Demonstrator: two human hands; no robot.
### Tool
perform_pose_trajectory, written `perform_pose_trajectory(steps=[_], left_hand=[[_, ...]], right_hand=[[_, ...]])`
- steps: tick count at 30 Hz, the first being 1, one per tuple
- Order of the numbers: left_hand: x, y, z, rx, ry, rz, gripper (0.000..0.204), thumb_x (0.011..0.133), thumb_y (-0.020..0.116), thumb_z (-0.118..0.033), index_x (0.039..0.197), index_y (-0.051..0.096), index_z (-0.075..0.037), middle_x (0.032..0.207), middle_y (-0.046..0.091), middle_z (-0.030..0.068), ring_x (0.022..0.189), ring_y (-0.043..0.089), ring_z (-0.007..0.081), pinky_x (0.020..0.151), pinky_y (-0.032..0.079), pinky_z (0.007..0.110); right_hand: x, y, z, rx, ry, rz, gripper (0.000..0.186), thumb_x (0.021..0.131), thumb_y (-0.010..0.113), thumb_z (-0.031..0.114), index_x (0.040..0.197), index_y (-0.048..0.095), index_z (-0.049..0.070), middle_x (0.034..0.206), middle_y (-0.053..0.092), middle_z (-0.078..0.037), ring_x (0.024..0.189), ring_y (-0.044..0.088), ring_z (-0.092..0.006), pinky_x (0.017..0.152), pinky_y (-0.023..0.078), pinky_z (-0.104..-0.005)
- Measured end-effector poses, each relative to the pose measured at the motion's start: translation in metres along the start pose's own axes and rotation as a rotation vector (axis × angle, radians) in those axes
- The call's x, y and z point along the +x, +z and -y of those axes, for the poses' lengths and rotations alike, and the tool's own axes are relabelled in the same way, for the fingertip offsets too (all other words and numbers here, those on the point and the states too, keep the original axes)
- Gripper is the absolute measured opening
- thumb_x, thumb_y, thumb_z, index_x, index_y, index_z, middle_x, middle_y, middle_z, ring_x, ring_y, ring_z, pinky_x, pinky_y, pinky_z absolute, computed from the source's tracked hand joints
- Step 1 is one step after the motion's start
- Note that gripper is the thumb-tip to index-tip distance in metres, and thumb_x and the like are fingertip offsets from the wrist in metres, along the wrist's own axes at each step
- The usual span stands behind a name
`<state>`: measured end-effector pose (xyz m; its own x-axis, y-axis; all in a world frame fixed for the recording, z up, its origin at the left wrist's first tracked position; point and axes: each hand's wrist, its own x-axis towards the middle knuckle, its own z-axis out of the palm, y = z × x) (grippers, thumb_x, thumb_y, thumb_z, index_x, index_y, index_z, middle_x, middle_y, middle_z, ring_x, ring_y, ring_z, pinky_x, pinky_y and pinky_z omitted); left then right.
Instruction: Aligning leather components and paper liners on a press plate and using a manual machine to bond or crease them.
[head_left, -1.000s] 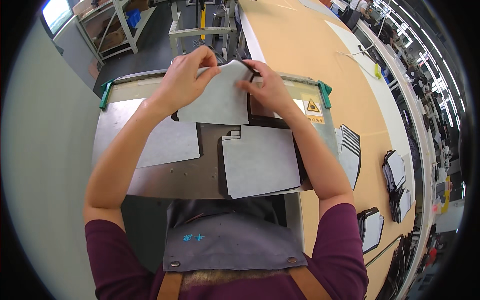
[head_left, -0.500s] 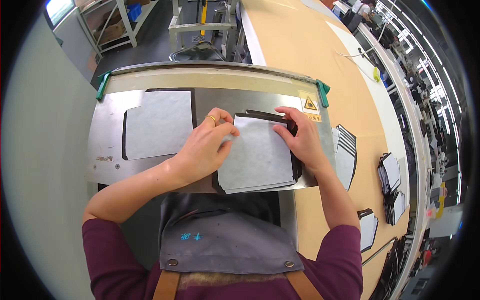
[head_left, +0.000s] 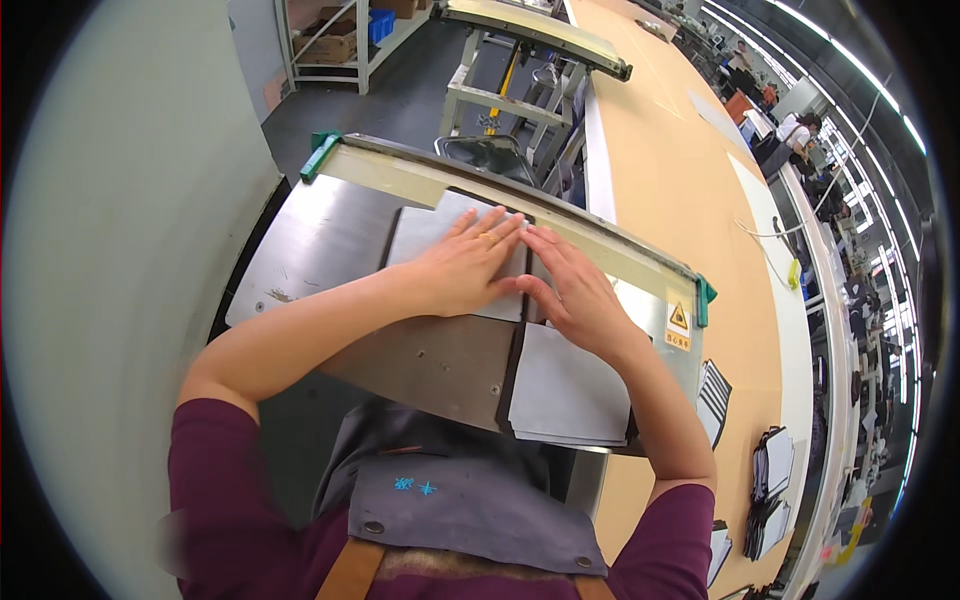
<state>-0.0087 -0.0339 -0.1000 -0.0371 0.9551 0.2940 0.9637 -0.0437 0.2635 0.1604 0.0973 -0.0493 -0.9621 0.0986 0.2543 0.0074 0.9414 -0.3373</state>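
Note:
My left hand [head_left: 465, 270] lies flat with fingers stretched over a pale grey sheet with black edging [head_left: 413, 235], on the metal plate [head_left: 335, 225] near its far side. Beside it, my right hand [head_left: 575, 295] has its fingers extended, their tips at the sheet's right edge and meeting the left fingertips. The thumbs come close together. Neither hand grips anything. Closer to me, under my right wrist, a stack of similar grey sheets with black borders [head_left: 565, 390] rests at the plate's front edge. My hands cover part of the upper sheet.
Green corner brackets [head_left: 320, 157] stand at the ends of a cream strip [head_left: 415, 170] behind the plate. To the right runs a long table covered in tan paper [head_left: 690, 220], with bundles of black-edged pieces [head_left: 772, 465]. A stool [head_left: 485, 152] is beyond; other people work far right.
Both hands have left the stack and moved left and away onto the separate sheet, fingers now flattened. The whole view has turned, so the plate appears tilted.

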Motion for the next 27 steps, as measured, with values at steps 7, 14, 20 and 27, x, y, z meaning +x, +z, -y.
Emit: perform_pose_trajectory(steps=[7, 14, 20, 27], left_hand=[[0.02, -0.008, 0.017, 0.014, -0.047, 0.057, 0.064, 0.095, 0.056, -0.039, 0.142, 0.042, 0.002, 0.153, 0.034, 0.0226, 0.145, 0.028, 0.0377, 0.12, 0.019, 0.049], [-0.006, -0.019, 0.037, 0.031, -0.074, -0.044, 0.07, 0.094, 0.057, -0.05, 0.141, 0.044, 0.0, 0.152, 0.036, 0.0222, 0.144, 0.03, 0.0338, 0.12, 0.019, 0.048], [-0.001, -0.017, 0.046, 0.02, -0.042, -0.019, 0.072, 0.092, 0.059, -0.05, 0.141, 0.044, 0.001, 0.152, 0.036, 0.0233, 0.144, 0.03, 0.0337, 0.12, 0.019, 0.048], [0.004, -0.016, 0.044, 0.107, -0.001, -0.116, 0.073, 0.089, 0.061, -0.053, 0.134, 0.049, 0.003, 0.135, 0.046, 0.0187, 0.132, 0.037, 0.0331, 0.116, 0.02, 0.046]], right_hand=[[0.008, 0.017, -0.029, 0.0, 0.122, 0.043, 0.059, 0.1, 0.051, 0.037, 0.144, 0.039, 0.0, 0.147, 0.043, -0.021, 0.138, 0.04, -0.0365, 0.115, 0.03, -0.0472], [0.013, 0.027, -0.03, -0.21, 0.131, 0.048, 0.064, 0.099, 0.052, 0.042, 0.146, 0.039, 0.001, 0.153, 0.037, -0.017, 0.143, 0.032, -0.0325, 0.117, 0.024, -0.0506], [0.015, 0.032, -0.027, -0.234, 0.14, 0.012, 0.065, 0.098, 0.053, 0.042, 0.145, 0.039, 0.0, 0.154, 0.036, -0.016, 0.143, 0.033, -0.0315, 0.118, 0.022, -0.0501], [0.016, 0.028, -0.025, -0.247, 0.13, -0.053, 0.062, 0.095, 0.058, 0.039, 0.14, 0.046, -0.001, 0.144, 0.044, -0.018, 0.136, 0.039, -0.0342, 0.115, 0.027, -0.0471]])
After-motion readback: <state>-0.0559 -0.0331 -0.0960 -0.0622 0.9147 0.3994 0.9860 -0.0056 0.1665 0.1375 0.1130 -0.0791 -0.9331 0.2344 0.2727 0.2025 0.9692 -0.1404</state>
